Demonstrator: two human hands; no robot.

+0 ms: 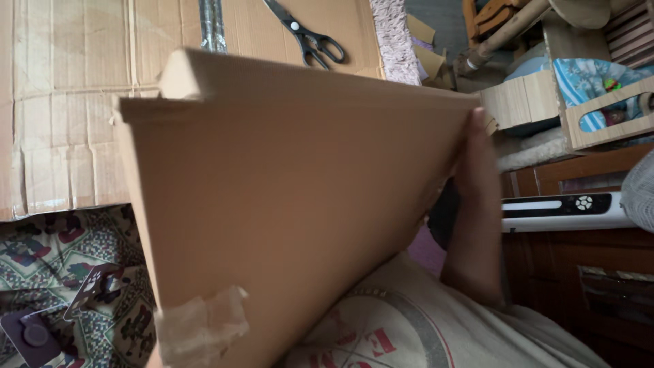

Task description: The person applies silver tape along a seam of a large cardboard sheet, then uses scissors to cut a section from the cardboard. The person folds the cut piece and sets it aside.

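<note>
**Cardboard, cloth and wood**

The big box [286,204] is matt brown cardboard, smooth-faced, with a crinkled patch of pale paper tape [204,327] near its lower corner. The flattened cardboard sheet [68,102] behind is creased and rougher. The scissors [306,34] have dull black plastic handles. The floor covering [61,272] is patterned woven cloth. The cabinet [579,252] at right is glossy dark wood.

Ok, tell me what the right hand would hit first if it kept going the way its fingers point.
The right hand grips the cardboard box edge, fingers pointing up and away. Beyond them probably comes the pale wooden block, though depth is unclear.
</note>
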